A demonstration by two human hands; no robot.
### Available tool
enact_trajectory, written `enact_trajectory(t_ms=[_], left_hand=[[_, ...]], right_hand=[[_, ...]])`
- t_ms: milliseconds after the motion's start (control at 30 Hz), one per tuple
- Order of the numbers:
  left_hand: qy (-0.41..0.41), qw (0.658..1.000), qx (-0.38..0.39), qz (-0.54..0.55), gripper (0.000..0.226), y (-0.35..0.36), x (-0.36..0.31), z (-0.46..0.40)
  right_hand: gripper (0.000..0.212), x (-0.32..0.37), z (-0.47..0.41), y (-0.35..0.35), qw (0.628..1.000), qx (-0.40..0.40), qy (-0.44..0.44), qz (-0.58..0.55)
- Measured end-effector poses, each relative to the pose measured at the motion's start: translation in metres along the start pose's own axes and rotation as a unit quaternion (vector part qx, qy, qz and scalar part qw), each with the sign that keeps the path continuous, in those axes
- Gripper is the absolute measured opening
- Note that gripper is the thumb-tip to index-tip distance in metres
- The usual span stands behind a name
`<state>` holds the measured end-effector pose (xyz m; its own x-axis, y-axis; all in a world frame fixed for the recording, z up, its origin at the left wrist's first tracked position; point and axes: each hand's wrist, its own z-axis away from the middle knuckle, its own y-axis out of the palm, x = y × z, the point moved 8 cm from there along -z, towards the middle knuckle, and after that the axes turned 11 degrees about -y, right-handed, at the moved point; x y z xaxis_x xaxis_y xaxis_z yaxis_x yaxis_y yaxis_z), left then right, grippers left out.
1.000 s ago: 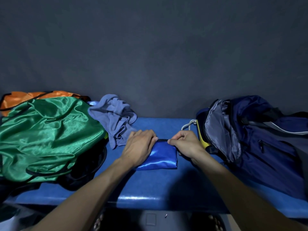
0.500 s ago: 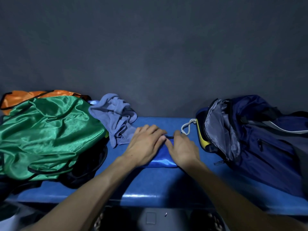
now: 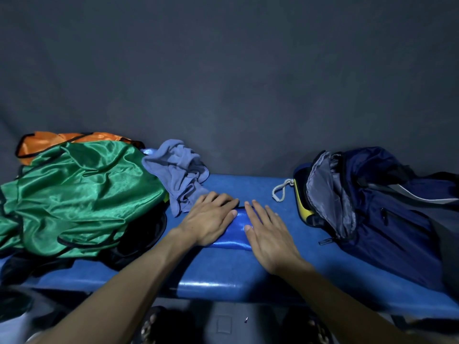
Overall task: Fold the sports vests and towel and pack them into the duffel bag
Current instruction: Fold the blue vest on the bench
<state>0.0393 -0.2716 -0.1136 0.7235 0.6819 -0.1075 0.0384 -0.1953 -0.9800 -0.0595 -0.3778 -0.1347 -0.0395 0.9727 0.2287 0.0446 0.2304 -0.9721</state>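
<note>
While both hands lie flat on the folded piece, the scene reads as follows, largest item first. The counter [image 3: 223,274] carries everything. The duffel bag [image 3: 377,209] sits at its right end, mouth open toward the middle. The green vest [image 3: 82,192] lies heaped at the left, unfolded, over an orange vest [image 3: 57,140]. The towel [image 3: 181,175] is crumpled just beside it. The blue vest [image 3: 239,229], folded small, lies at the centre. The left hand [image 3: 211,219] and right hand [image 3: 268,234] press on it, each grip wide, fingers straight, holding nothing. Judgement: the step is flattening the fold. Done well, palms should push outward from the middle to drive out air, since the satin looks slippery and may spring open before the lift toward the bag
</note>
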Motion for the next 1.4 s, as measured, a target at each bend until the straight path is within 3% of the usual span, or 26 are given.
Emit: enact_trajectory(t_ms=[133,333,467,533,667,800,1000,1100,1200,1400], left_hand=[[-0.018,1.000,-0.011,-0.011,0.062,-0.002,0.003,0.004],[-0.016,1.000,-0.022,-0.003,0.057,-0.002,0.004,0.005],[-0.011,1.000,-0.012,0.018,0.054,-0.004,0.008,0.007],[-0.003,0.999,-0.010,0.038,0.053,-0.006,0.011,0.008],[0.002,0.998,-0.006,0.055,0.052,-0.008,0.020,0.012],[-0.021,0.999,-0.005,0.030,0.052,-0.022,0.038,0.017],[-0.158,0.984,0.023,0.081,0.057,-0.038,0.088,0.020],[-0.222,0.965,0.086,0.108,0.057,-0.033,0.081,0.011],[-0.291,0.922,0.151,0.205,0.058,-0.019,0.076,0.000],[-0.356,0.897,0.124,0.229,0.039,-0.002,0.073,-0.027]], right_hand=[[0.056,-0.011,-0.014,-0.019,0.996,0.022,0.066,-0.053],[0.032,-0.031,-0.034,-0.031,0.976,-0.015,0.123,-0.182],[0.012,-0.044,-0.037,-0.029,0.890,-0.091,0.199,-0.400],[0.008,-0.043,-0.037,-0.023,0.843,-0.073,0.233,-0.480],[0.010,-0.038,-0.041,-0.022,0.814,-0.058,0.237,-0.527],[0.013,-0.040,-0.045,-0.028,0.825,-0.085,0.222,-0.513],[0.015,-0.058,-0.055,-0.043,0.851,-0.139,0.213,-0.460],[0.014,-0.064,-0.057,-0.047,0.859,-0.164,0.212,-0.435],[0.015,-0.067,-0.060,-0.055,0.868,-0.188,0.205,-0.412],[0.016,-0.080,-0.077,-0.067,0.878,-0.235,0.205,-0.363]])
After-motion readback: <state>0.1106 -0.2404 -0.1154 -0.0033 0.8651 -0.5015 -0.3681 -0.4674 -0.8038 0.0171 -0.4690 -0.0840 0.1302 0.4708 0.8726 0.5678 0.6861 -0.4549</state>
